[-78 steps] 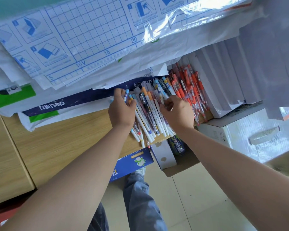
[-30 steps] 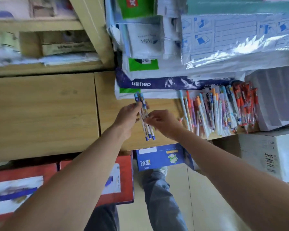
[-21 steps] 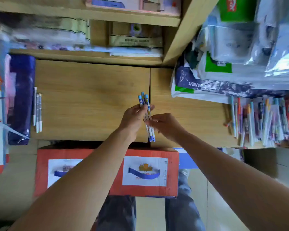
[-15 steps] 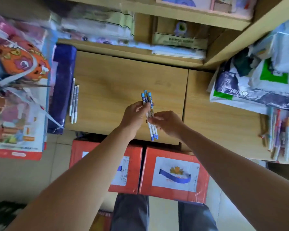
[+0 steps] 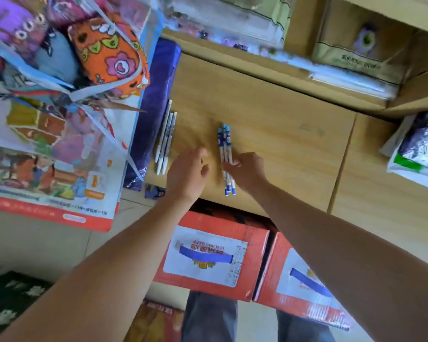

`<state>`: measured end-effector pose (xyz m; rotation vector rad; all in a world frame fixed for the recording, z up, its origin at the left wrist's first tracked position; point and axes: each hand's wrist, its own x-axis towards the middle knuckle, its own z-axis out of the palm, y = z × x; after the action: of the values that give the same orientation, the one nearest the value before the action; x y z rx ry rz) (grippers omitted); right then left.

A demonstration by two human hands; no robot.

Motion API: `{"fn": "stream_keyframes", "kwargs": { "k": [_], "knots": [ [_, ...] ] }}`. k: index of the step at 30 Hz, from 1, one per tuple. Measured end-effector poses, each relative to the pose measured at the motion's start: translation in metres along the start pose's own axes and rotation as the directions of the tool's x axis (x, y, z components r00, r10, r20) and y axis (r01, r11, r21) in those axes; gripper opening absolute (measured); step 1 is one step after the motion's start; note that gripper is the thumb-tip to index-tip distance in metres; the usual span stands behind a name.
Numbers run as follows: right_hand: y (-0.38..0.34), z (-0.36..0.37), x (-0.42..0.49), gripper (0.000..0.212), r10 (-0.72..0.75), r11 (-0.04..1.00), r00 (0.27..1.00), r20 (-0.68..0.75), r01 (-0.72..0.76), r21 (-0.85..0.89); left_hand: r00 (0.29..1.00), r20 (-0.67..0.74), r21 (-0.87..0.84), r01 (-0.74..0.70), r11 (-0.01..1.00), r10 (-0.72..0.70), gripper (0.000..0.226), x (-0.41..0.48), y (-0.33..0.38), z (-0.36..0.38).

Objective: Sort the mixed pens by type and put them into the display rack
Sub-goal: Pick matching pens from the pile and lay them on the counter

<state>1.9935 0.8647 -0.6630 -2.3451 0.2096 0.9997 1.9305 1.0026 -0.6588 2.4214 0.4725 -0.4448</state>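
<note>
Three blue-and-white pens [image 5: 224, 149] lie together, pointing away from me, on the wooden shelf top [image 5: 277, 144]. My right hand [image 5: 248, 169] pinches this bundle near its middle with the fingertips. My left hand [image 5: 187, 172] hovers just left of the bundle, fingers loosely spread, holding nothing. Three white pens [image 5: 165, 139] lie side by side further left, against a dark blue package [image 5: 156, 107]. The mixed pen pile is out of view.
Colourful toy packs [image 5: 59, 107] hang and lean at the left. Two red cartons [image 5: 208, 255] stand on the floor under the shelf edge. Wrapped paper packs [image 5: 420, 149] sit at the right. A back shelf [image 5: 344, 58] holds boxes and bags.
The view has swung left, away from the mixed pile. The blue pens came down onto the shelf top. My left hand let go of them and moved left; my right hand stays on them.
</note>
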Motion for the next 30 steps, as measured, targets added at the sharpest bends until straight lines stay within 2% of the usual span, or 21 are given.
{"fn": "stream_keyframes", "kwargs": {
  "k": [4,8,13,16,21,30],
  "knots": [
    [-0.005,0.009,0.002,0.019,-0.048,0.996,0.995,-0.090,0.041,-0.079,1.000,0.014,-0.030,-0.019,0.999,0.019,0.024,0.008,0.002,0.002],
    [-0.007,0.007,-0.003,0.037,-0.065,0.996,0.989,-0.132,0.056,-0.071,1.000,-0.001,-0.055,-0.022,0.998,0.022,0.024,0.011,0.004,0.004],
    [0.004,0.000,-0.004,0.013,-0.074,0.997,0.980,-0.186,0.070,-0.026,1.000,-0.008,-0.080,-0.021,0.997,0.020,0.022,0.014,0.012,0.004],
    [0.006,0.002,-0.004,0.005,-0.097,0.995,0.983,-0.155,0.099,0.008,1.000,-0.011,-0.089,-0.017,0.996,0.016,0.024,0.018,0.015,0.005],
    [-0.005,0.024,-0.004,0.022,-0.113,0.986,0.990,-0.085,0.122,0.115,0.999,-0.039,-0.095,0.009,0.995,-0.012,0.026,0.024,0.007,0.000],
    [-0.015,0.037,0.001,0.022,-0.109,0.962,0.993,-0.050,0.118,0.246,0.998,-0.056,-0.003,0.017,1.000,-0.017,0.029,0.027,-0.007,-0.011]
  ]
}}
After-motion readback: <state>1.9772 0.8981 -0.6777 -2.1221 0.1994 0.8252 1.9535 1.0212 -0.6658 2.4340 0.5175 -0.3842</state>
